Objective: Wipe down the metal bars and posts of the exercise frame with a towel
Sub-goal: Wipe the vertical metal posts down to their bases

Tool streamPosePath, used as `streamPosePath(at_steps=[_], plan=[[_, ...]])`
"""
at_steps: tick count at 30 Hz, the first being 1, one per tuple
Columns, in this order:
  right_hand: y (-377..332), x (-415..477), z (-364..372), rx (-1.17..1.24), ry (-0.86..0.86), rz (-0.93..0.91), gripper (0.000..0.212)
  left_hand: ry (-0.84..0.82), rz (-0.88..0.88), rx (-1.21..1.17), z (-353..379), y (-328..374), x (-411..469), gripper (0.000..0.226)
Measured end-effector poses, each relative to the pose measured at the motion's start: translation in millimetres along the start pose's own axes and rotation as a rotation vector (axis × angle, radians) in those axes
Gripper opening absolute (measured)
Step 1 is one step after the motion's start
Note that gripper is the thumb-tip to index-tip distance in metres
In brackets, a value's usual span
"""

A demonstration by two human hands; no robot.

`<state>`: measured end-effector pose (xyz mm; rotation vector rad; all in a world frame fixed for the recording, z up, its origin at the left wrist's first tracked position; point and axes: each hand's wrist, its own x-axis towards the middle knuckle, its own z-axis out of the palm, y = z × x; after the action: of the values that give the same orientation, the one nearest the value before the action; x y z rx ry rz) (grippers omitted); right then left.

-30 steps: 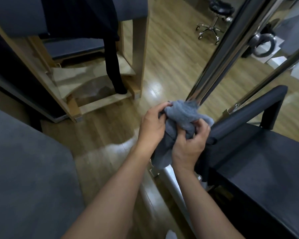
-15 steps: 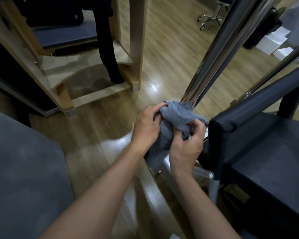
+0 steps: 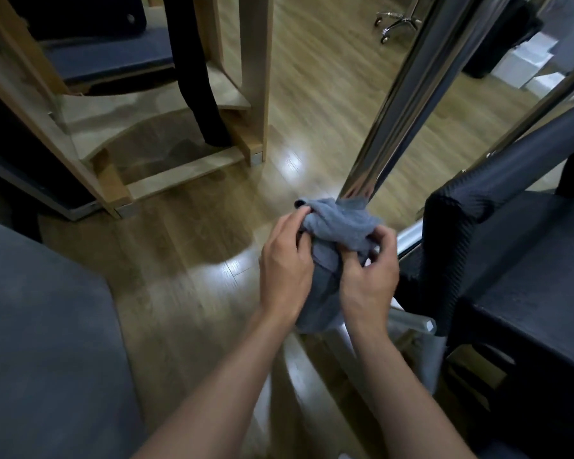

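A grey towel (image 3: 340, 223) is bunched around the foot of a shiny chrome post (image 3: 408, 94) that slants up to the top right. My left hand (image 3: 287, 266) grips the towel's left side, fingers curled into the cloth. My right hand (image 3: 370, 276) pinches the towel's right side with thumb and fingers. A loose end of the towel hangs down between my wrists. A thinner chrome bar (image 3: 540, 107) runs up to the right behind the post.
A black padded bar (image 3: 511, 177) and a black platform (image 3: 527, 293) sit right of my hands. Wooden equipment with a black strap (image 3: 199, 94) stands at the back left. A grey padded surface (image 3: 40, 342) fills the lower left. Wood floor (image 3: 312, 77) lies between.
Both hands have slid the towel lower along the chrome post toward its base. The view has tilted down and closer, and the black padded bar now sits nearer my right hand.
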<state>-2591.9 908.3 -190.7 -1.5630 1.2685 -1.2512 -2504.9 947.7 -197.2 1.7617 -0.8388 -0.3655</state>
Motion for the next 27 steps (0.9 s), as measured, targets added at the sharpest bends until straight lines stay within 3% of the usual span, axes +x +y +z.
streamPosePath(at_steps=[3, 6, 8, 11, 14, 17, 19, 24, 27], plan=[[-3, 8, 6, 0.028, 0.125, -0.274, 0.028, 0.149, 0.157, -0.117, 11, 8, 6, 0.036], [36, -1, 24, -0.004, 0.147, -0.338, 0.031, 0.021, 0.162, -0.146, 13, -25, 24, 0.037], [66, -14, 32, -0.063, 0.101, -0.288, 0.028, -0.124, 0.069, -0.081, 17, -58, 25, 0.036], [85, -25, 35, -0.076, 0.031, -0.135, 0.022, -0.202, -0.048, -0.023, 23, -83, 17, 0.036], [67, -21, 29, -0.072, 0.010, -0.085, 0.028, -0.155, -0.060, -0.055, 21, -77, 14, 0.039], [46, -7, 16, 0.006, 0.090, -0.202, 0.024, -0.019, 0.071, -0.141, 18, -48, 5, 0.037], [55, -6, 18, -0.042, 0.083, -0.222, 0.027, -0.021, 0.072, -0.122, 25, -49, 4, 0.037], [84, -29, 23, -0.114, -0.086, 0.140, 0.021, -0.214, -0.176, 0.084, 18, -81, 1, 0.032], [59, -27, 16, -0.074, -0.055, 0.111, 0.019, -0.117, -0.105, 0.026, 11, -65, -6, 0.032]])
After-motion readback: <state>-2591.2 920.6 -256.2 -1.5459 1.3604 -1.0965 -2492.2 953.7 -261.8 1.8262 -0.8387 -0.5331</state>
